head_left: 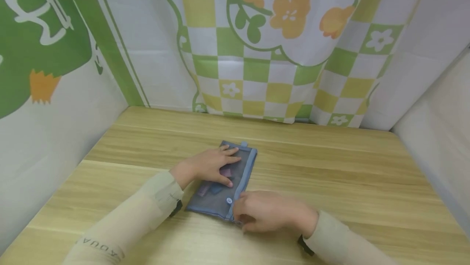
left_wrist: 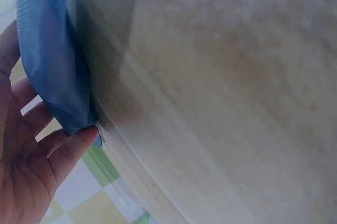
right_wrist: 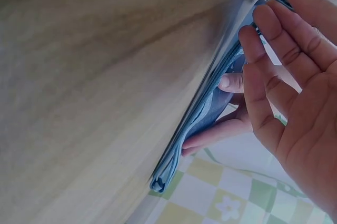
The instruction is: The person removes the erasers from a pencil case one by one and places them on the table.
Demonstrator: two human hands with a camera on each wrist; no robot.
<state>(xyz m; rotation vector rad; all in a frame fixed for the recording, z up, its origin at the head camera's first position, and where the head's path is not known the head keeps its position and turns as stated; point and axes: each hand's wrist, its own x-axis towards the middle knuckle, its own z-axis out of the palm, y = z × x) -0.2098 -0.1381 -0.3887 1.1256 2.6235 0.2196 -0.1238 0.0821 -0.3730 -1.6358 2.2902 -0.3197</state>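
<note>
A blue rectangular mesh pouch, pink and blue pieces inside, lies beneath my widely spread left hand. My right hand pinches its near corner by the zipper. A pale wood-grain desk carries it; a green-and-yellow checked cloth hangs beyond.

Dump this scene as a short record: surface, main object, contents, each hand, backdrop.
surface: wood-grain table
object: blue mesh pouch, lying flat, zip band along its right side
contents: small pink item and blue item seen through the mesh; identity unclear
left_hand: left hand rests on pouch, fingers spread
right_hand: right hand at near zip-end corner, fingers curled, pinching there
backdrop: checkered floral cloth
</note>
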